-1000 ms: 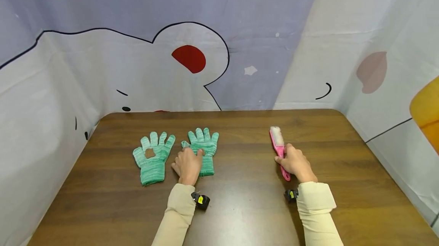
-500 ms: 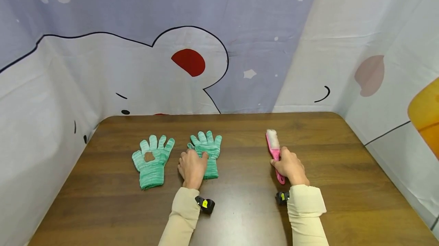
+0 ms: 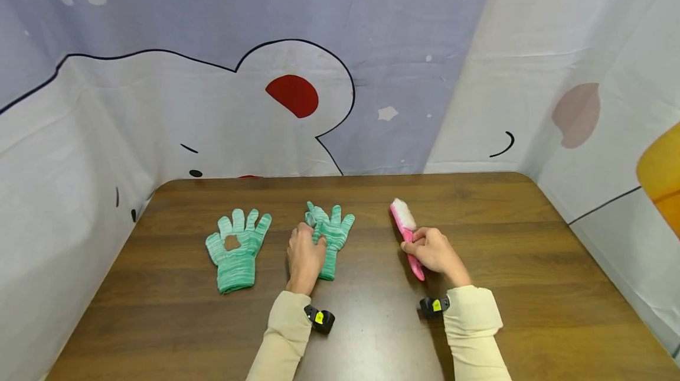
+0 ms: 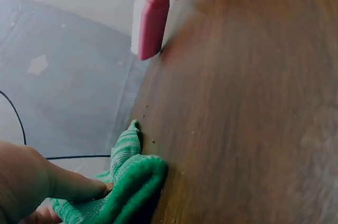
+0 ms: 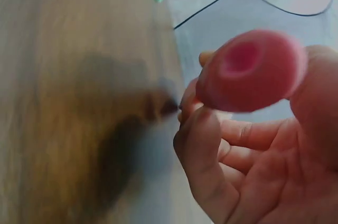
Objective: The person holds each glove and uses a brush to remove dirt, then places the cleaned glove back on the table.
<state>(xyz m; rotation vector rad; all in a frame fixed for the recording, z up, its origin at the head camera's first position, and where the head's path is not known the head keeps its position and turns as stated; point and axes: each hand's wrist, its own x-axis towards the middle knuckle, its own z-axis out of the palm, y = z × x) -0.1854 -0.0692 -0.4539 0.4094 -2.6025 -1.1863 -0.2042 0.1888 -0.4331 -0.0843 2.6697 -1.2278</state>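
Observation:
My left hand (image 3: 306, 254) pinches a green-and-white knit glove (image 3: 333, 236) by its left side. In the left wrist view the thumb presses into the bunched green cloth (image 4: 132, 182), whose edge lifts in a fold. My right hand (image 3: 434, 251) grips the handle of a pink brush (image 3: 408, 232) with white bristles, held at a slant to the right of that glove. The right wrist view shows the pink handle end (image 5: 253, 73) between thumb and fingers, with a shadow on the table. A second green glove (image 3: 236, 266), with a brown patch (image 3: 232, 242) on its palm, lies flat at the left.
The brown wooden table (image 3: 372, 322) has its back edge against a printed cloth backdrop (image 3: 404, 62), which also hangs along both sides. Small dark specks lie on the tabletop in the left wrist view.
My left hand has shifted right, and the glove in it has moved right and crumpled on its left side. My right hand has brought the brush leftward, now tilted more. The patched glove stays put.

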